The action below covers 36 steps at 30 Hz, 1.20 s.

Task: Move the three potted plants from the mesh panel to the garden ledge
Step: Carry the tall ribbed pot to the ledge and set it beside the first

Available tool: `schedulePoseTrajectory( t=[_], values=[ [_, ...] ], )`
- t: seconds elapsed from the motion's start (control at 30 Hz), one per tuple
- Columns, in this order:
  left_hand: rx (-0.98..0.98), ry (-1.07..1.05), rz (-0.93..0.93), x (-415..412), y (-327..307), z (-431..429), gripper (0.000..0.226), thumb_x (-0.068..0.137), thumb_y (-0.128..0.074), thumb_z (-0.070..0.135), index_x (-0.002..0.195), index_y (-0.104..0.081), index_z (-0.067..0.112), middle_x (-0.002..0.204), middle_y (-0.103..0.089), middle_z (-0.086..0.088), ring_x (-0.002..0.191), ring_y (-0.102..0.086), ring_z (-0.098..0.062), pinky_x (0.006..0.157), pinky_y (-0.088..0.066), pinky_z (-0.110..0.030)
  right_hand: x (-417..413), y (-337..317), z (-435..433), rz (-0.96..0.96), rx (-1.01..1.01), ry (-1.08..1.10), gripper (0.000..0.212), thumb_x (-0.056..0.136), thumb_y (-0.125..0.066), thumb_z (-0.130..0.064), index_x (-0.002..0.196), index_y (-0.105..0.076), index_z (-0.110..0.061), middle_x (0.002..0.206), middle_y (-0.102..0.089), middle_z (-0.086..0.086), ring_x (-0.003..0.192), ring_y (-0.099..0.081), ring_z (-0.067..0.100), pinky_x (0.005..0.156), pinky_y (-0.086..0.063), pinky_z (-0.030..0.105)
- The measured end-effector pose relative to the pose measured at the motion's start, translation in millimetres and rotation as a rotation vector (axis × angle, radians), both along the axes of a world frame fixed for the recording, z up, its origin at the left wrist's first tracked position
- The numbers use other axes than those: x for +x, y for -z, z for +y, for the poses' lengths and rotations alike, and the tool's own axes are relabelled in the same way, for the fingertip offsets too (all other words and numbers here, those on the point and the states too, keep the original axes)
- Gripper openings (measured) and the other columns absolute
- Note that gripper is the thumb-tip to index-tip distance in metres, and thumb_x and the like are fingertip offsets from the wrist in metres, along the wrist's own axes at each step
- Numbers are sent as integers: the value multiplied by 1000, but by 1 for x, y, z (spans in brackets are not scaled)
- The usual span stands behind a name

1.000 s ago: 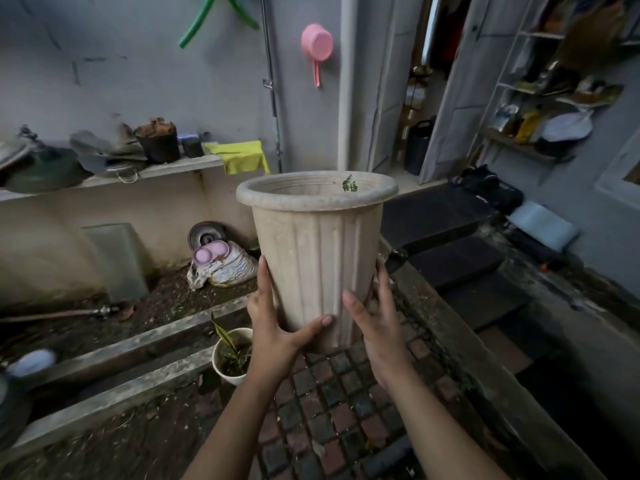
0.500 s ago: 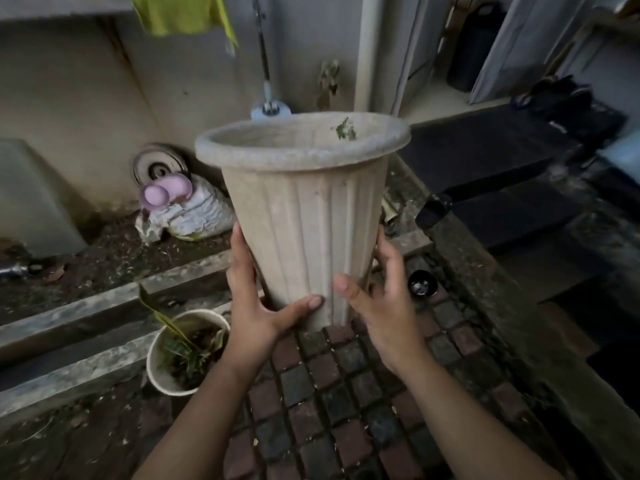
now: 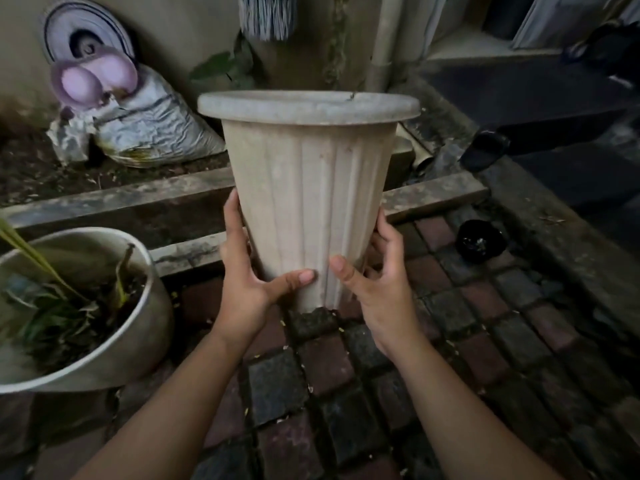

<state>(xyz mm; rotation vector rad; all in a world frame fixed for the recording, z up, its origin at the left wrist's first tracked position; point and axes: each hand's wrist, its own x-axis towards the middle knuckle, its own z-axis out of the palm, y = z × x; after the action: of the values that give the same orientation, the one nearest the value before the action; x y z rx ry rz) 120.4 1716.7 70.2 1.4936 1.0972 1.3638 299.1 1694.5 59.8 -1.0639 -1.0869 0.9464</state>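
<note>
A tall beige ribbed pot (image 3: 311, 188) with a wide rim fills the middle of the view, upright. My left hand (image 3: 249, 275) grips its lower left side and my right hand (image 3: 374, 289) grips its lower right side. The pot's base is right at the brick paving (image 3: 311, 375), in front of the concrete garden ledge (image 3: 114, 199). A tiny sprig shows at the rim's far edge; the inside is hidden. A round white pot (image 3: 114, 344) with drooping green leaves stands on the ground at the left, beside the ledge.
A crumpled white sack (image 3: 152, 126) with a pink object (image 3: 93, 81) on it lies in the soil bed behind the ledge. A small black pot (image 3: 479, 240) sits on the bricks to the right. A raised kerb (image 3: 561, 230) and dark mats border the right side.
The beige pot has come down from chest height to the paving by the ledge, with both hands still on it. My view has tilted down and moved closer.
</note>
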Motion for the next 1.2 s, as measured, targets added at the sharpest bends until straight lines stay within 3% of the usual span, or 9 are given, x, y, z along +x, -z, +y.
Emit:
schedulePoseTrajectory(
  t=[0.1, 0.27, 0.37, 0.5, 0.7, 0.87, 0.97, 1.07, 1.2],
  values=[
    [-18, 5, 0, 6, 38, 13, 133, 58, -92, 31, 164, -12, 24, 157, -49, -15, 144, -52, -30, 116, -45, -61, 5, 42, 8, 7, -14, 26, 80, 76, -92, -31, 138, -45, -50, 151, -53, -7, 132, -57, 0, 101, -54, 20],
    [-66, 70, 101, -1, 39, 19, 130, 59, -87, 50, 164, -12, 31, 158, -47, -11, 143, -45, -41, 117, -39, -65, 10, 53, 11, 45, -84, 8, 86, 54, -96, -62, 127, -50, -66, 143, -59, -17, 125, -63, 0, 96, -60, 30],
    [-77, 62, 148, -9, 29, 16, 132, 60, -86, 52, 165, -9, 31, 161, -40, -10, 145, -40, -39, 121, -36, -62, 6, 48, 12, 51, -102, -21, 83, 60, -95, -53, 130, -51, -59, 148, -58, -6, 128, -62, 6, 96, -59, 30],
    [-116, 33, 144, -22, 25, 11, 133, 63, -85, 51, 167, -4, 34, 166, -32, -3, 152, -34, -31, 125, -30, -60, 2, 50, 17, 27, -99, -51, 90, 53, -98, -56, 130, -51, -58, 150, -56, -1, 137, -56, 17, 113, -49, 52],
    [-206, 56, 154, -26, 42, -3, 139, 60, -81, 52, 167, 7, 33, 170, -20, 4, 159, -22, -28, 129, -24, -59, -2, 83, 10, 5, -109, -54, 85, 57, -98, -42, 127, -51, -53, 145, -58, -1, 136, -56, 20, 112, -50, 55],
    [-229, 99, 164, -23, 43, 2, 128, 69, -79, 21, 167, 2, 21, 175, -17, -3, 162, -21, -26, 131, -22, -55, -7, 108, 4, 29, -106, -25, 87, 52, -100, -56, 124, -53, -68, 150, -56, -4, 132, -62, 16, 99, -59, 35],
    [-266, 100, 139, -26, 55, 5, 121, 70, -78, 11, 167, -6, 24, 171, -29, -7, 158, -30, -24, 129, -28, -48, -6, 120, 4, 19, -106, -7, 86, 53, -100, -53, 125, -54, -66, 155, -51, -1, 125, -64, 0, 89, -57, 19],
    [-346, 68, 146, -29, 75, 12, 107, 77, -79, -10, 153, -19, 34, 153, -44, -6, 146, -41, -24, 121, -39, -49, -5, 127, 6, -17, -127, -6, 89, 52, -99, -59, 125, -50, -68, 157, -47, -4, 136, -57, 13, 101, -57, 34],
    [-413, 34, 144, -31, 100, 19, 91, 73, -76, -23, 132, -26, 23, 148, -42, -12, 147, -40, -31, 116, -45, -47, -1, 130, 12, -59, -134, 2, 91, 52, -96, -61, 128, -46, -57, 156, -45, -1, 143, -47, 26, 115, -46, 55]
  ],
)
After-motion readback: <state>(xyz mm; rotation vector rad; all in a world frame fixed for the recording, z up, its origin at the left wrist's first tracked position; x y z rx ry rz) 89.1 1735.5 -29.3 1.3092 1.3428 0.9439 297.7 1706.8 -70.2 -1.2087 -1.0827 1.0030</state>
